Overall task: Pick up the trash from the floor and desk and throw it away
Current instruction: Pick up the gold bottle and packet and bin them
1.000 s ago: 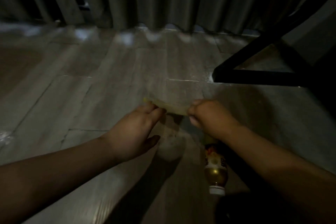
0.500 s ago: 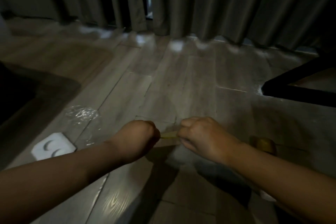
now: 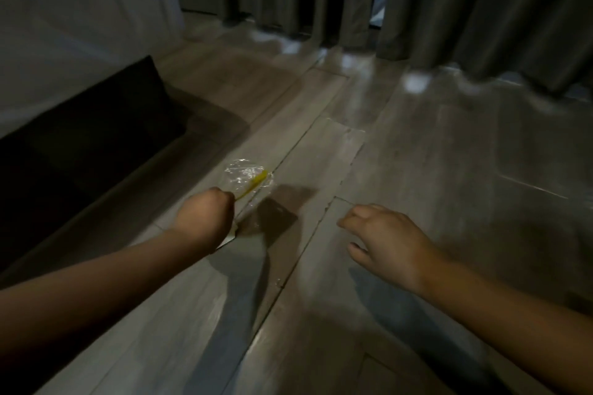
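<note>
Left hand (image 3: 205, 218) is balled up tight round one end of the yellow strip (image 3: 252, 185), which pokes out up and to the right. The crumpled clear plastic (image 3: 239, 170) sits on the floor (image 3: 417, 154) just past those fingers, and the strip's far end overlaps it in this view, so I'd say the left is way nearer for grabbing it. Right hand (image 3: 388, 240) is well apart, fingers loosely curled, holding nothing. Half a second back both hands were pinching the strip; now the right's let go.

strip (image 3: 253, 186): yellow | wrapper (image 3: 240, 171): clear, glinting | floor (image 3: 417, 154): grey wood-grain | curtain (image 3: 481, 9): grey
</note>
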Motion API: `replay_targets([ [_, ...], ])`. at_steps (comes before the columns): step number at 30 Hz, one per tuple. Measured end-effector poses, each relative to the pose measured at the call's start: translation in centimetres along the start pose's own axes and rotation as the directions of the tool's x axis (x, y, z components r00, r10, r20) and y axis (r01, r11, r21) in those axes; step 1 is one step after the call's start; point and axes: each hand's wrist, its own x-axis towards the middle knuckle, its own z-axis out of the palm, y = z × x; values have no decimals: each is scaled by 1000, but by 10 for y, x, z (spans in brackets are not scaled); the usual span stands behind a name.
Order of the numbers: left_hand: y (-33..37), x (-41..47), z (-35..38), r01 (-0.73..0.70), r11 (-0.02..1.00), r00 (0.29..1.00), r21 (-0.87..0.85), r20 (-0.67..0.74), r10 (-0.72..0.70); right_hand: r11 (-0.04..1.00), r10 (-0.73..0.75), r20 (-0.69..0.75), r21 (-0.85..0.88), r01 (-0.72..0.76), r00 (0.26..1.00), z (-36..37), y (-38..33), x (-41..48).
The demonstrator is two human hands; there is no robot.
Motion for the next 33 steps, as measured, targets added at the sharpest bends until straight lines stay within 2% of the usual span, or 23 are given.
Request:
replay_targets([
  [5,-38,17,15,194,981,981,-4,-19,-194,1000,-6,49,25,4,999,12,-10,25],
  [10,-56,34,45,279,954,959,-106,73,-272,998,16,69,56,-20,997,28,-7,35],
  [14,-44,41,74,241,963,966,-121,120,-227,997,41,72,64,-46,997,42,-4,35],
  [16,-36,45,82,196,976,979,-96,75,-189,996,46,72,74,-52,996,48,-2,34],
  [19,-27,55,87,101,983,995,-155,8,-101,992,66,90,99,-74,994,53,1,35],
  [23,-13,65,95,-1,979,999,-206,39,9,985,99,92,131,-110,991,58,7,37],
  [27,-5,78,104,-75,990,995,-121,51,82,972,143,91,176,-157,985,65,11,40],
  [33,-1,92,114,-50,997,999,51,-3,50,968,140,124,190,-162,982,76,14,41],
])
